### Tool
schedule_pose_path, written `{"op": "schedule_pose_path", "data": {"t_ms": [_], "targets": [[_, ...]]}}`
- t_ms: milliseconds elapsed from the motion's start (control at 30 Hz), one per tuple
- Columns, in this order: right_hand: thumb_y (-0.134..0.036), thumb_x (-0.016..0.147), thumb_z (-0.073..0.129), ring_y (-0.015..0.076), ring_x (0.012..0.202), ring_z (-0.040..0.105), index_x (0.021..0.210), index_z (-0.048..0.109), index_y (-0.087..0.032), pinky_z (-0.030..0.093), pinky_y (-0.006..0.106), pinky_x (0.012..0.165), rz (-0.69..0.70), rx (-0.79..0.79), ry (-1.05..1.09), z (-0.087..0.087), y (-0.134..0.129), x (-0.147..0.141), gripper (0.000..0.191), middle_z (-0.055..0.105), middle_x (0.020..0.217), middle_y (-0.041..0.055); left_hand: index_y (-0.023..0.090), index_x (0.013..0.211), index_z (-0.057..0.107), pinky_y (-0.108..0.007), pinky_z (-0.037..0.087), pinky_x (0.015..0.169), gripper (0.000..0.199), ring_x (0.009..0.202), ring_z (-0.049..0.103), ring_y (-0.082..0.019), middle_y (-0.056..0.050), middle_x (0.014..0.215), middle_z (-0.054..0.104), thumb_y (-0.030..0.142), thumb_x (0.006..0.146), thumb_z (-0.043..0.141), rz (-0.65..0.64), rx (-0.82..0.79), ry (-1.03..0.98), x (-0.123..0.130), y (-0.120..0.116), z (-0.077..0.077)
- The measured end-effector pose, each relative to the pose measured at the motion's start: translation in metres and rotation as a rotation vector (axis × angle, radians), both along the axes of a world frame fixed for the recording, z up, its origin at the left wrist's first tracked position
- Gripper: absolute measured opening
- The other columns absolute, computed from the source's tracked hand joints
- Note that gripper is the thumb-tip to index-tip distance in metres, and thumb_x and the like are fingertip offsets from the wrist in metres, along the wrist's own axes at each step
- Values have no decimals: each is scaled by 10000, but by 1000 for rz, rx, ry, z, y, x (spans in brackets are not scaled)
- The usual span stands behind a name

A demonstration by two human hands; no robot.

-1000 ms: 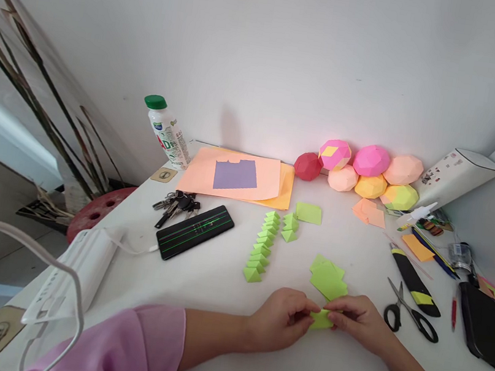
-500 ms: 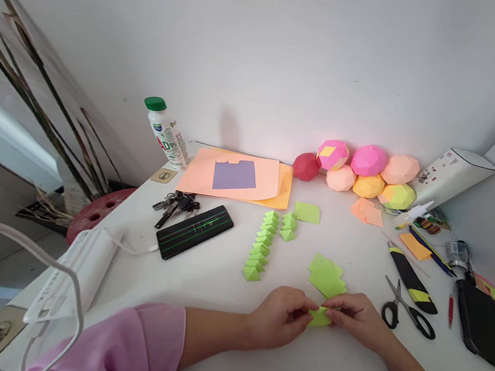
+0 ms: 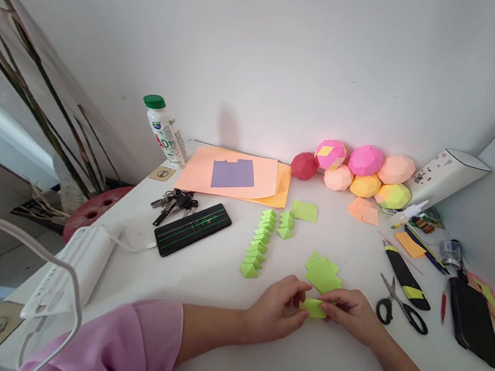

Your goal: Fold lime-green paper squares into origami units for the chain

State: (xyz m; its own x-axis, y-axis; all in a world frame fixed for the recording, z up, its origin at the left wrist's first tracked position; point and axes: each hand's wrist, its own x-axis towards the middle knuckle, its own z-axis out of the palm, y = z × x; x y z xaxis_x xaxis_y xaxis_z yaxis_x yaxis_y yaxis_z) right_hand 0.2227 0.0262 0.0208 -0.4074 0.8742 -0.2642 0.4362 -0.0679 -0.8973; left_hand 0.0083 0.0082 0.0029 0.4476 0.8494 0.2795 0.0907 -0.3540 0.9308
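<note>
From the left, the longer row of folded lime-green paper units (image 3: 260, 239) could be knocked askew if the left hand (image 3: 275, 309) swung outward, and the small lime-green paper slip (image 3: 313, 308) between the hands could crease crookedly if it pivoted, since only one side looks firmly held. The left thumb and forefinger stand parted at the slip's left end, though I cannot tell whether they touch it; the right hand (image 3: 352, 313) pinches its right end between thumb and fingers, near the black-handled scissors (image 3: 391, 304).
</note>
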Motion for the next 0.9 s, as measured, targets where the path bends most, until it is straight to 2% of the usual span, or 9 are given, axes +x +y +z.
{"op": "schedule_pose_path", "data": {"t_ms": [100,200,333,433,567,733,900], "targets": [[-426,731,634,142,539,591,819,699,-152,451,236,482,-68,32,16,-1,-2,-4,296,654,669,53,170,1091,509,-237,440,619,377,714,475,-119,-58,891,493,129,720,555,-1,-43,-11,-1,2,3],[-423,734,632,134,479,569,830,701,-142,430,227,441,-104,79,14,-2,-5,-9,305,624,545,30,162,1025,548,-235,422,593,285,646,443,-104,-33,827,482,162,740,560,-2,-98,6,-2,4,4],[-396,725,647,141,507,609,809,701,-143,483,242,486,-136,166,82,-3,-10,-14,272,657,619,37,176,942,596,-235,402,567,200,604,439,-98,-15,773,504,278,771,573,3,-169,5,-2,6,3],[-367,730,643,136,517,620,822,700,-151,502,243,501,-143,226,135,-2,-15,-19,242,681,694,48,171,893,626,-245,401,581,222,636,473,-115,-27,768,544,355,777,578,-2,-219,-41,-3,7,2],[-341,743,631,129,526,617,822,704,-160,511,240,529,-124,311,140,4,-20,-24,210,684,673,39,163,853,632,-252,403,609,246,669,503,-128,-23,735,572,392,778,580,-44,-338,-103,-4,7,2],[-368,736,631,129,519,619,824,701,-154,516,241,515,-145,269,167,7,-22,-28,242,678,681,37,149,784,626,-245,394,620,251,665,499,-120,-10,702,575,397,744,621,-33,-395,-169,-3,6,4],[-363,729,638,126,507,623,807,695,-151,497,220,479,-150,229,202,10,-25,-27,233,662,667,31,149,785,623,-215,359,545,265,590,470,-94,2,666,586,401,711,655,-7,-567,-188,0,-1,19]]}}
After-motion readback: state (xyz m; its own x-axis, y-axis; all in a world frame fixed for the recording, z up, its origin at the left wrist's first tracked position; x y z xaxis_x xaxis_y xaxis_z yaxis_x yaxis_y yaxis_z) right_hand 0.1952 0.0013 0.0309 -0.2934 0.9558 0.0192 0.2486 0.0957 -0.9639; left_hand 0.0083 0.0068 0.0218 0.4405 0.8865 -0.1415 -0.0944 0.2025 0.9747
